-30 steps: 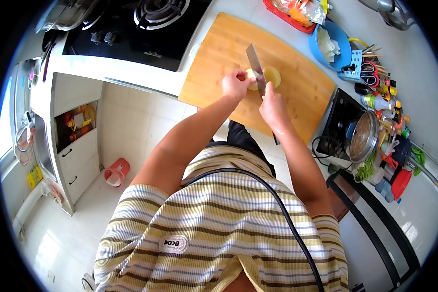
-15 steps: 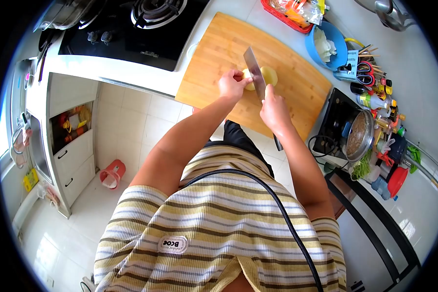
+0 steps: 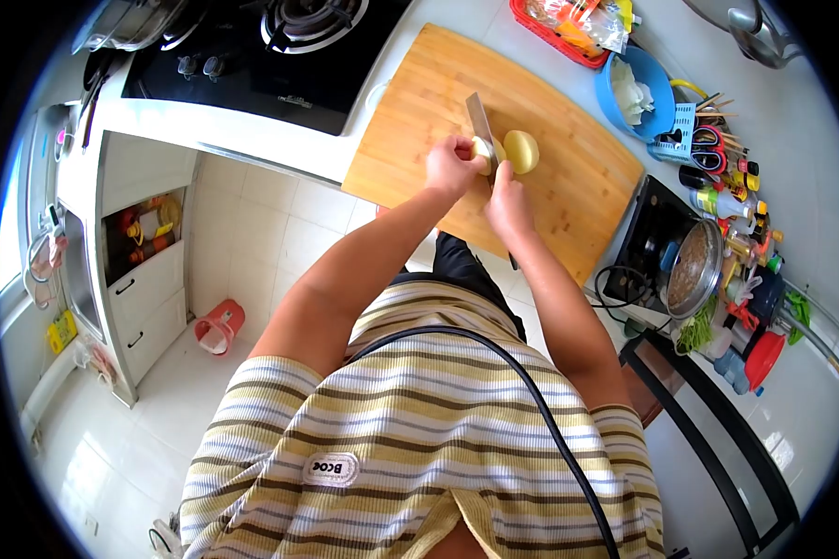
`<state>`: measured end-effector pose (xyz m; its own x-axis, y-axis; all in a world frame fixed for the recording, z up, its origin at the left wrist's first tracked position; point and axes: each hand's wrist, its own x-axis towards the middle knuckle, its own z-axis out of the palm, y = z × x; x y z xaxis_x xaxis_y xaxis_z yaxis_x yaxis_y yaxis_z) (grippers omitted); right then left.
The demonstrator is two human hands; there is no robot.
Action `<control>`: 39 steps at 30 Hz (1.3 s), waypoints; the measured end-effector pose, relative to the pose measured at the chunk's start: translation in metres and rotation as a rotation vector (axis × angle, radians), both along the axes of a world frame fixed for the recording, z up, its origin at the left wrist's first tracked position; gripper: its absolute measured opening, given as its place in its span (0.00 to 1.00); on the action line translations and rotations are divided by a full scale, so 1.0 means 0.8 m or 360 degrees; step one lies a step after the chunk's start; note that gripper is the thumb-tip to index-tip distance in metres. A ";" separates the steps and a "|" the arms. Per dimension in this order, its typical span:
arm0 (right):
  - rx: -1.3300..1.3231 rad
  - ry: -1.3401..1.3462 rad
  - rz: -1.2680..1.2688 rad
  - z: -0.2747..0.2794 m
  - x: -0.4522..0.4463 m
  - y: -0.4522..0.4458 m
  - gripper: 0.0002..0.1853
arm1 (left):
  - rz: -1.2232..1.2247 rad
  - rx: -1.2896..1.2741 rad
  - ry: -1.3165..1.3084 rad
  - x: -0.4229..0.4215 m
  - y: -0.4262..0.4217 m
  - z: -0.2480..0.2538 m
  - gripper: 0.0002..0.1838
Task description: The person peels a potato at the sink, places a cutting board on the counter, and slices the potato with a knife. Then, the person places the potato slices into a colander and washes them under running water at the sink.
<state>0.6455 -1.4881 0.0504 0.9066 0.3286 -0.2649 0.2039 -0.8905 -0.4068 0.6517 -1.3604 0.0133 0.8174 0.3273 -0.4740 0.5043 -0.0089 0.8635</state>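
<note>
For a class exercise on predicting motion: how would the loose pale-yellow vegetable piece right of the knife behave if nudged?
The vegetable piece looks thick and solid, so it would probably stay stiff. Its rounded outline suggests it might rock or roll. Its smooth surface could slip on the cutting board.

Left hand (image 3: 452, 166) pinching; right hand (image 3: 510, 207) gripping; both forearms extended.

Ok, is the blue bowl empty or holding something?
Holding something: the blue bowl has pale pieces in it, with part of its blue inside showing.
</note>
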 end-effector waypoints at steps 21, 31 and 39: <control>0.0009 0.0036 0.0050 0.083 -0.004 0.001 0.16 | 0.0043 0.0030 -0.0009 -0.003 -0.002 -0.001 0.16; -0.0151 0.0111 0.0102 0.064 0.002 0.010 0.16 | 0.0061 -0.0054 0.0063 -0.001 0.001 0.005 0.15; 0.0047 0.0058 -0.0012 0.030 0.000 0.012 0.15 | 0.0063 -0.0057 0.0057 -0.005 -0.002 0.005 0.15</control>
<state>0.6454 -1.4783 0.0741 0.8989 0.3300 -0.2881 0.1820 -0.8795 -0.4398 0.6477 -1.3618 0.0172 0.7866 0.3411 -0.5146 0.5341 0.0423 0.8444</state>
